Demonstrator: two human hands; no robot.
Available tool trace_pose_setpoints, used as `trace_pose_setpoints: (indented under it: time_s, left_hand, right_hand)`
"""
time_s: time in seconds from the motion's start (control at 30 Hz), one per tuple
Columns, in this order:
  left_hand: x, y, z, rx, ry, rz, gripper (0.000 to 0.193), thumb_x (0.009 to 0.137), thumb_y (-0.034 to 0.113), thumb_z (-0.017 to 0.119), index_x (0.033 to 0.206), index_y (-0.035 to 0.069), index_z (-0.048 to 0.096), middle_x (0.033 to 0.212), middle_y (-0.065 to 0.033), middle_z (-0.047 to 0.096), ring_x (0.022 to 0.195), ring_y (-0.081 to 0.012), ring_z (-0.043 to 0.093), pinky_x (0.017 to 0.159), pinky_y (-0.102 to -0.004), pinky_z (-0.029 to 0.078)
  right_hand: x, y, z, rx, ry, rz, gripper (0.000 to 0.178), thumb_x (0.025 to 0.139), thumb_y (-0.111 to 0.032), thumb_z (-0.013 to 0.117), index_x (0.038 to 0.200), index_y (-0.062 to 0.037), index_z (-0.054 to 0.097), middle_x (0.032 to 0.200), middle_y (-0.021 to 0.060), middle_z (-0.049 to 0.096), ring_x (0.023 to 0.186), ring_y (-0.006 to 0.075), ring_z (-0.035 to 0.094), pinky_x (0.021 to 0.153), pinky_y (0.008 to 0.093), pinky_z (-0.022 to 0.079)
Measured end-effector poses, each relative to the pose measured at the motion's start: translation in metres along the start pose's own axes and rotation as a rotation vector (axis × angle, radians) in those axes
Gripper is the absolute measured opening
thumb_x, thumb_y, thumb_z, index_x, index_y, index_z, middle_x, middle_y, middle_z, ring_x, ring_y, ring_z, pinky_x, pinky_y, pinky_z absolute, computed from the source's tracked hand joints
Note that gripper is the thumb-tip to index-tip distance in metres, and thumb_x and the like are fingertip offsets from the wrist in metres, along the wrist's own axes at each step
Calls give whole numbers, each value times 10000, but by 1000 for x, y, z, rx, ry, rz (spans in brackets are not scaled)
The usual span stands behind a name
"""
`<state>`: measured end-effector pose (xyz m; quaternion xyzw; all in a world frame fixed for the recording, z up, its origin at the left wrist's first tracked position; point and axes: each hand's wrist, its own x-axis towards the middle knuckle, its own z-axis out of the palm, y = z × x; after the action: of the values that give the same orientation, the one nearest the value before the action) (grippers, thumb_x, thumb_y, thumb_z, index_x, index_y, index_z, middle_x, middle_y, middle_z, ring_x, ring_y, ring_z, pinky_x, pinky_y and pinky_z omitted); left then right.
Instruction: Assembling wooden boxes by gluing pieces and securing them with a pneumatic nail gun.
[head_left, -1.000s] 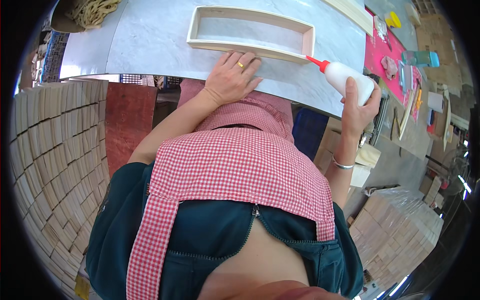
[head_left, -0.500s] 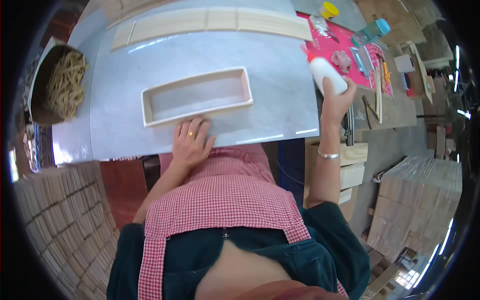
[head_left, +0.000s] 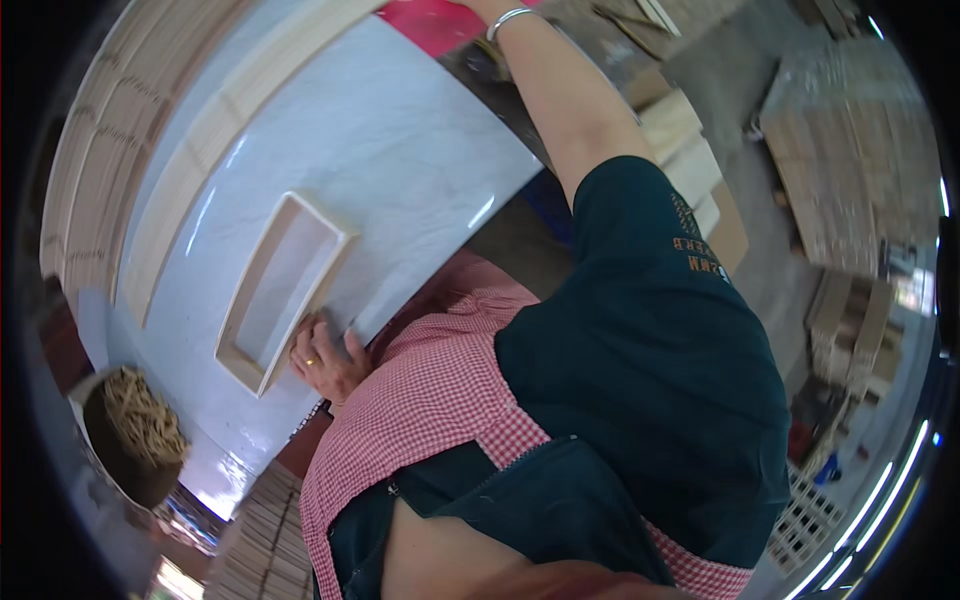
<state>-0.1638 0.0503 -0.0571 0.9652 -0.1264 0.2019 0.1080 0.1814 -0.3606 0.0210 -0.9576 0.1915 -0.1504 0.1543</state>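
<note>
On the glossy grey-white tabletop (head_left: pixel 400 130) stands a shallow rectangular wooden frame (head_left: pixel 322 218), its long side slanting toward me. My left hand (head_left: pixel 332 368) is open beside the frame's near long side, fingers spread and the fingertips at its wall; a gold ring is on one finger. My right arm stretches up past the table's right corner. Only the wrist and a sliver of my right hand (head_left: pixel 478 5) show at the top edge, near a red mat (head_left: pixel 432 28). Its fingers are out of the picture, and no bottle is visible now.
A long pale wooden strip (head_left: pixel 190 165) lies along the table's far side, with stacked slats (head_left: pixel 100 150) beyond. At the lower left is a bin (head_left: pixel 92 425) of thin wood offcuts (head_left: pixel 145 420). A wrapped stack of boards (head_left: pixel 860 150) stands on the floor at right.
The view has turned, so the table now slants. My right hand, which held a white bottle with a red cap, has reached out to the top edge. My left hand stays by the frame.
</note>
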Motion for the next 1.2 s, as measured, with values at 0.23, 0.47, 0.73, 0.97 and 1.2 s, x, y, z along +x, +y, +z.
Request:
trace_pose_setpoints:
  time_s: [0.23,0.47,0.73,0.97,1.2]
  left_hand:
    - [-2,7,7,-9,-12,47,381,897,280,666,1212,68,638,1266,-138,583,1158,-346,559,1055,-490,387]
    - [1,9,6,-29,9,32,392,886,268,669,1225,75,632,1291,-155,574,1196,-343,537,1059,-483,378]
    - [4,2,0,0,16,26,403,885,271,679,1221,53,634,1279,-151,577,1099,-313,562,1008,-442,401]
    - [8,4,-6,-59,54,53,408,887,296,681,1215,57,633,1264,-138,579,1041,-311,563,976,-409,413]
    - [1,0,-4,-133,122,83,401,899,272,671,1237,61,631,1284,-134,576,1062,-320,566,983,-406,415]
  right_hand:
    - [-115,178,-62,-91,118,144,275,929,-255,589,969,11,649,894,200,704,800,397,678,726,471,561]
    - [-318,370,-84,-228,243,597,431,1008,-328,477,1085,37,692,896,227,717,749,403,660,696,508,507]
    - [-335,354,-65,-143,-46,1131,1051,816,-829,529,1190,146,641,1225,327,637,1113,454,640,973,500,521]
    - [-319,404,-71,-178,-303,966,1032,764,-824,565,1174,116,684,1189,294,682,1118,436,644,959,458,510]
    - [-323,397,-87,-2,-40,951,883,733,-696,693,1139,88,707,1162,261,707,1094,427,662,949,455,526]
